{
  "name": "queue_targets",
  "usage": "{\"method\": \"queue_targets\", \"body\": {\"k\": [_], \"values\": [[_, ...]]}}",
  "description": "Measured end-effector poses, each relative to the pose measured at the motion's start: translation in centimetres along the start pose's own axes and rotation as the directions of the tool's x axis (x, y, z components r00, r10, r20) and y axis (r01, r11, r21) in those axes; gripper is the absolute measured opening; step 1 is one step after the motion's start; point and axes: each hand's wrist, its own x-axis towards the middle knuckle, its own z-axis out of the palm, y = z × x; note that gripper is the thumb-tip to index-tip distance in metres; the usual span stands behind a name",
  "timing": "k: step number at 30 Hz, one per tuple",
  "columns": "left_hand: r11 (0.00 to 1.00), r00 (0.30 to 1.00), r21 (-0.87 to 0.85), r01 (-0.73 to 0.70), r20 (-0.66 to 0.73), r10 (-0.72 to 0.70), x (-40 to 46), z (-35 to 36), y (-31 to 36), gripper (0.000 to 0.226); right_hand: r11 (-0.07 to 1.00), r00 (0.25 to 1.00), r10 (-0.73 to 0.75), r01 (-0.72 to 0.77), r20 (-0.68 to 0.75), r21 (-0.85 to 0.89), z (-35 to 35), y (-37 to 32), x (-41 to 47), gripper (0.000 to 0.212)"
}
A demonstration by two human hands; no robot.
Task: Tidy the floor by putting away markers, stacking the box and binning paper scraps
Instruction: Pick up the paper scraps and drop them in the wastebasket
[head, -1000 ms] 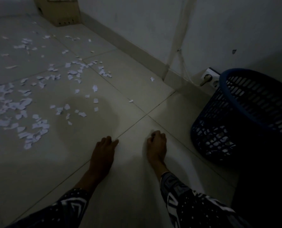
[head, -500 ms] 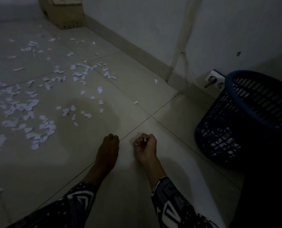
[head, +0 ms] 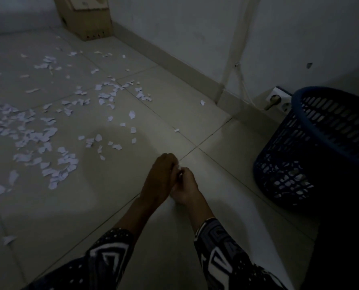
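My two hands meet low over the floor tiles in the middle of the head view. My right hand (head: pixel 186 186) is curled and pinches small white paper scraps (head: pixel 180 168) at its fingertips. My left hand (head: pixel 158 178) shows its back, with its fingers curled over those same scraps against the right hand. Many more torn paper scraps (head: pixel 48 143) lie scattered over the floor to the left. A dark blue slotted basket (head: pixel 321 147) stands at the right and has scraps in its bottom. A cardboard box (head: pixel 86 15) sits by the wall at the far end.
A white wall socket (head: pixel 279 99) with a plug and a cable sits just behind the basket. A skirting board (head: pixel 174 59) runs along the wall. The room is dim. Bare tiles lie between my hands and the basket.
Both hands lay apart on the floor a second ago. The right hand lifted with a scrap and the left hand has come over to close against it.
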Motion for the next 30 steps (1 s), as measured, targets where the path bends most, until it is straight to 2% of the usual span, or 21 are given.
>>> {"method": "queue_targets", "body": {"k": [3,7,14,20,22,25,30], "values": [[0.989,0.989,0.118,-0.092,0.128,0.077,-0.7,0.8,0.2,0.011,0.998,0.999,0.054,-0.054,-0.009,-0.044,0.0,-0.7,0.1,0.027],[0.941,0.977,0.313,-0.131,0.202,0.068,-1.3,1.1,-0.7,0.02,0.989,0.995,0.097,-0.096,0.004,-0.116,-0.2,-1.5,0.1,0.034],[0.919,0.972,0.351,-0.176,0.207,0.107,-1.9,0.6,-1.6,0.021,0.991,0.991,0.118,-0.113,0.066,-0.077,0.4,-0.8,-0.2,0.04],[0.927,0.986,0.336,-0.166,0.056,0.156,-3.6,-1.4,-1.6,0.013,0.97,0.99,0.14,-0.141,-0.017,-0.198,2.0,0.6,-0.4,0.024],[0.921,0.986,0.358,-0.152,-0.005,0.165,-3.7,-2.6,-2.6,0.014,0.966,0.993,0.091,-0.108,-0.081,-0.234,2.8,0.9,0.0,0.025],[0.924,0.989,0.372,-0.088,-0.078,0.125,-3.9,-4.6,-4.5,0.012,0.944,0.988,0.017,-0.067,-0.155,-0.324,3.6,0.6,0.6,0.033],[0.92,0.975,0.376,0.112,-0.22,-0.028,-4.0,-7.5,-8.9,0.015,0.85,0.991,-0.059,-0.013,-0.12,-0.526,5.7,1.0,2.2,0.038]]}}
